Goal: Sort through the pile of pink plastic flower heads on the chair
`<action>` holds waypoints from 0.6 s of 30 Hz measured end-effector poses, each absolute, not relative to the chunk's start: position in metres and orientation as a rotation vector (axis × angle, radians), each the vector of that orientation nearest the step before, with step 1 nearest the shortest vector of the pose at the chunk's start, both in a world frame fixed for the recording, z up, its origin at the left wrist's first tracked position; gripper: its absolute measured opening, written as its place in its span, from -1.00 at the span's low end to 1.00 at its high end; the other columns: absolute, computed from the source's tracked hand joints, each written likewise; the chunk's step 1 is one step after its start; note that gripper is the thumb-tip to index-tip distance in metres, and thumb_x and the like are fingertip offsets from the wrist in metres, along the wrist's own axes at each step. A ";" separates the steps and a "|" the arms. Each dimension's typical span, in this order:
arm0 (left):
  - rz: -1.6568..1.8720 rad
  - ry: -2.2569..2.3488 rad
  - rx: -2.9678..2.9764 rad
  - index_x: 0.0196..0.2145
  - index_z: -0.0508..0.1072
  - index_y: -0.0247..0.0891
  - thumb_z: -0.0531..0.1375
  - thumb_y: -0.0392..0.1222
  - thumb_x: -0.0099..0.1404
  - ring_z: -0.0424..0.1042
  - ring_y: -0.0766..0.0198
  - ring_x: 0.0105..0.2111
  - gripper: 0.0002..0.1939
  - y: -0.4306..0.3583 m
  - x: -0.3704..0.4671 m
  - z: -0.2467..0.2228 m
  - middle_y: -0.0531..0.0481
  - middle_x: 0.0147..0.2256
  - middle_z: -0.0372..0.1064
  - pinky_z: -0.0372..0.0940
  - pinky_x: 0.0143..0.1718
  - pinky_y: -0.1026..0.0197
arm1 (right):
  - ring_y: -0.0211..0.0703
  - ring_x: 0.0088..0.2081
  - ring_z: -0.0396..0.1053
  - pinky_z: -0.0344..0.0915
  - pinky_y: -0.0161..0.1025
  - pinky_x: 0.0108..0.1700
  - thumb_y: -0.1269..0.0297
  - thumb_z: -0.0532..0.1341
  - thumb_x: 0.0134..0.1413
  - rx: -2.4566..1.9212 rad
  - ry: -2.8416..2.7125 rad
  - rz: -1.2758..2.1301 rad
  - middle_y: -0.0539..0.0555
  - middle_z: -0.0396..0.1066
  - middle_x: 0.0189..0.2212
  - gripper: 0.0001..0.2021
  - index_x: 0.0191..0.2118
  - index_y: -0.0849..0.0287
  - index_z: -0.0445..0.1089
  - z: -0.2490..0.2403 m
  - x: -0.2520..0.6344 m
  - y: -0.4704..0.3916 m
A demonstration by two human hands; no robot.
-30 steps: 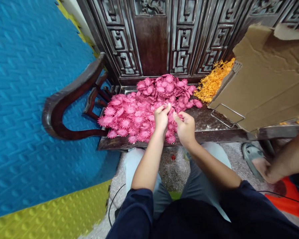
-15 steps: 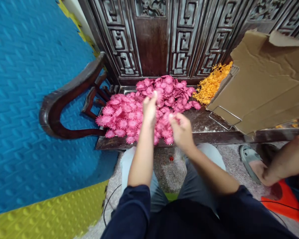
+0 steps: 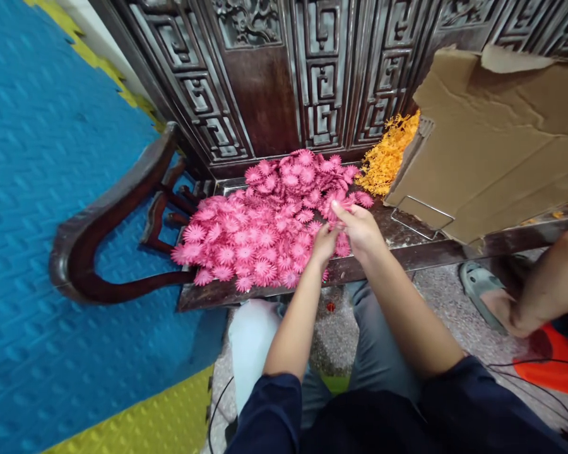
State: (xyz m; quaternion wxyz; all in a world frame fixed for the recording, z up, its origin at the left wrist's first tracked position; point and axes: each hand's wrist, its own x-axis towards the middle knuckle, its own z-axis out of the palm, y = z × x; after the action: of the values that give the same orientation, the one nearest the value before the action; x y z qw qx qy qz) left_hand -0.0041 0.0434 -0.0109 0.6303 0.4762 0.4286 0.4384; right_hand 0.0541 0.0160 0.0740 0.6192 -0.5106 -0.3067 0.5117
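Observation:
Pink flower-shaped pieces (image 3: 246, 243) lie heaped on a dark wooden bench (image 3: 407, 257). Over the right part of the heap my two hands are close together. My right hand (image 3: 360, 228) pinches a pink flower piece (image 3: 338, 205) between thumb and fingers. Just below and to its left, my left hand (image 3: 325, 243) has its fingers closed at the lower side of the same pink material; exactly what it grips is too small to tell.
Orange flower pieces (image 3: 383, 161) lie behind a cardboard sheet (image 3: 492, 139) with a wire frame (image 3: 421, 217) at the right. A curved wooden armrest (image 3: 76, 252) stands left. Another person's leg and grey shoe (image 3: 483, 296) are at the right.
My left hand has moved right and down to meet my right hand, which has shifted slightly right and up. The camera view has also turned a little.

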 end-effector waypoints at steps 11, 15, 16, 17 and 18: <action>0.861 1.086 1.333 -0.54 0.40 -0.29 0.21 -0.35 -0.01 0.36 0.21 -0.37 -0.96 0.028 0.013 -0.021 -0.03 -0.49 0.40 0.23 -0.18 0.15 | -0.41 -0.61 0.10 0.07 -0.36 -0.52 0.07 0.40 -0.44 -1.161 -0.646 1.307 -0.14 0.22 -0.67 -0.62 -0.54 0.18 0.26 0.073 0.070 0.019; 1.052 1.257 1.231 -0.34 0.41 -0.28 0.04 -0.26 0.21 0.37 0.26 -0.27 -0.84 0.032 -0.019 0.006 -0.06 -0.32 0.42 0.20 -0.12 0.19 | -0.39 -0.57 0.14 0.10 -0.34 -0.46 0.05 0.40 -0.48 -1.139 -0.734 1.304 -0.13 0.26 -0.64 -0.60 -0.56 0.19 0.26 0.071 0.072 0.020; 1.184 1.270 1.190 -0.32 0.42 -0.27 0.02 -0.24 0.24 0.37 0.27 -0.27 -0.81 0.030 -0.028 0.017 -0.06 -0.29 0.42 0.20 -0.13 0.21 | -0.39 -0.56 0.14 0.10 -0.34 -0.45 0.05 0.40 -0.47 -1.146 -0.773 1.285 -0.12 0.26 -0.64 -0.61 -0.58 0.20 0.26 0.070 0.072 0.020; 1.337 1.257 1.199 -0.30 0.42 -0.26 0.02 -0.20 0.25 0.36 0.28 -0.23 -0.81 0.027 -0.038 0.028 -0.07 -0.24 0.42 0.19 -0.11 0.22 | -0.40 -0.56 0.13 0.10 -0.33 -0.44 0.05 0.40 -0.46 -1.159 -0.813 1.268 -0.12 0.25 -0.65 -0.61 -0.59 0.21 0.26 0.070 0.071 0.019; 1.435 1.226 1.249 -0.29 0.42 -0.25 0.06 -0.16 0.25 0.35 0.28 -0.18 -0.81 0.024 -0.045 0.038 -0.06 -0.21 0.41 0.17 -0.08 0.24 | -0.40 -0.56 0.13 0.09 -0.33 -0.43 0.05 0.40 -0.47 -1.171 -0.850 1.257 -0.12 0.24 -0.65 -0.61 -0.61 0.21 0.26 0.070 0.069 0.019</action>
State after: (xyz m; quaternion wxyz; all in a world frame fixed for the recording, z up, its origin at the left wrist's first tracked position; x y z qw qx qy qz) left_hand -0.0454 0.0235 0.0379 0.4250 0.4996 0.4904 0.5739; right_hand 0.0691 0.0187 0.0697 0.5749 -0.4999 -0.3628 0.5366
